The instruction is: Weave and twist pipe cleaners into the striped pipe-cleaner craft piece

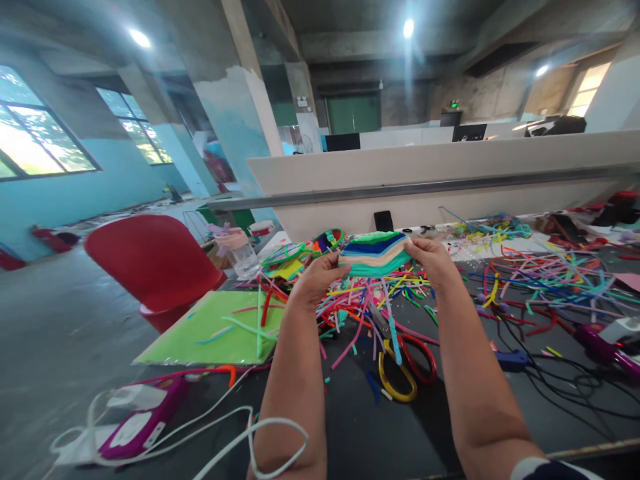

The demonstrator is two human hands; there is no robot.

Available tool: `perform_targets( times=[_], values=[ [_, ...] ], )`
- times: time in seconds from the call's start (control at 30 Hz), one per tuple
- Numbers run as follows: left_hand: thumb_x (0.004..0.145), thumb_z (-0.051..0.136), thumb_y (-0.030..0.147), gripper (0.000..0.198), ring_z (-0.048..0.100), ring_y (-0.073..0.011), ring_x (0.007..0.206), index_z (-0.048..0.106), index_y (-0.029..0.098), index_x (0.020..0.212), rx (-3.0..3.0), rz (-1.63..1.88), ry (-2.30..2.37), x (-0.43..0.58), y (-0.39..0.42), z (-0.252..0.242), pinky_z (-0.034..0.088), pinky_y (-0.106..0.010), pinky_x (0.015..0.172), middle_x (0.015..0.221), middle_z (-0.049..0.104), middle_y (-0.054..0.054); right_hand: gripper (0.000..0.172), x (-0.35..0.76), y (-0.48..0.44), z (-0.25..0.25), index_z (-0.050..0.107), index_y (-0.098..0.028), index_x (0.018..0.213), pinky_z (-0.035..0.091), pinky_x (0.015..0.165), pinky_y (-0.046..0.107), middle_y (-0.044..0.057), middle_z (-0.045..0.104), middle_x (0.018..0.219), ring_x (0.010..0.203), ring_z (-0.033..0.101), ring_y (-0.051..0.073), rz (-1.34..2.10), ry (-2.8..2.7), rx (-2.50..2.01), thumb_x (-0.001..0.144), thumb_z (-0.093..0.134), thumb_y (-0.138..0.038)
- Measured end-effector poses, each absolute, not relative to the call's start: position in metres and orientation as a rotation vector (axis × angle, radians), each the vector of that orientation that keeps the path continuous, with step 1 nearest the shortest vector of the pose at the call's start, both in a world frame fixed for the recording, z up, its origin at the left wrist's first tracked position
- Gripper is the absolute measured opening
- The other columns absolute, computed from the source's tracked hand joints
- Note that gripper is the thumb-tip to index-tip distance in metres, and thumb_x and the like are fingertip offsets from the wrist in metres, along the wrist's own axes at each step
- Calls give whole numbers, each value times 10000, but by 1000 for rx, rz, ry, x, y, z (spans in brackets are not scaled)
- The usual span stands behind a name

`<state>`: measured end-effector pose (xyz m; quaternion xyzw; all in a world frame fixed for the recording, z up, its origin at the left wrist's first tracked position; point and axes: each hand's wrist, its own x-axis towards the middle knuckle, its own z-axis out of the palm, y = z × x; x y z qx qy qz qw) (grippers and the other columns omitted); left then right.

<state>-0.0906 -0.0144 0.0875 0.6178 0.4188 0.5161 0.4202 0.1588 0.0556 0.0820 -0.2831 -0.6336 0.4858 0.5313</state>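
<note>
Between my two hands, above the table, is a striped craft piece (375, 252) of fuzzy strips in green, dark blue, light blue, peach and teal. My left hand (317, 277) pinches its left end between thumb and fingers. At the right end, my right hand (433, 259) grips the edge the same way. Below the piece lies a heap of colourful pipe cleaners (350, 300), pink, red, purple and green among them. Scissors (399, 380) with one yellow and one red handle rest on the table between my forearms, blades partly covered by the pipe cleaners.
A green sheet in clear plastic (200, 333) lies at the left, near a purple power strip (145, 417) with a looping white cable (225, 397). A clear bottle (243, 253), red chair (150, 263) and black phone (383, 221) are farther back. Dark cables (545, 373) run right.
</note>
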Motion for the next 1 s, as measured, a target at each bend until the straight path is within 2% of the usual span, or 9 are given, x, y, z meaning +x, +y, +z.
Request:
perform_targets(
  times=[0.17,0.3,0.4,0.5,0.73,0.83,1.0],
  values=[
    [720,659,477,342,600,-181,735,690,138,752,1612,1202,1169,-89,-16,86,452,-299,749,727,681,-58,390,159,58,81,693,-161,752,408,510,258,5,585,554,502,503,124,1136,-1527,-701,659,688,-540],
    [679,705,438,294,569,-150,654,670,148,650,1586,1224,1117,-89,-9,81,441,-271,682,682,663,-48,367,158,55,82,688,-167,744,407,511,256,1,583,562,501,500,119,1142,-1548,-677,679,679,-528],
    [626,754,384,262,505,-105,539,670,142,686,1523,1274,1097,-89,-5,79,399,-240,583,604,615,-6,344,157,53,83,688,-165,750,398,504,249,-1,590,581,499,502,113,1142,-1543,-650,696,674,-504],
    [623,760,370,260,512,-109,539,669,136,690,1543,1274,1084,-89,-7,81,402,-246,592,585,616,-8,337,157,53,83,690,-160,759,392,500,246,-3,590,583,501,499,112,1133,-1539,-656,701,673,-491],
    [787,566,563,449,583,-162,658,658,142,661,1607,1249,1098,-89,-13,86,448,-279,679,639,664,-69,320,160,56,80,697,-159,752,403,542,250,-1,598,579,520,502,111,1168,-1545,-640,709,687,-476],
    [769,598,555,452,587,-164,667,644,133,615,1626,1285,1092,-93,-10,83,456,-262,641,660,664,-80,354,160,56,78,698,-178,779,418,552,262,5,622,608,538,538,130,1216,-1542,-680,715,670,-525],
    [754,640,522,402,556,-121,551,652,120,736,1534,1295,1111,-106,-11,82,446,-224,546,597,635,-36,479,163,60,77,698,-198,870,446,585,280,32,672,681,640,607,175,1272,-1427,-756,709,610,-641]
  ],
)
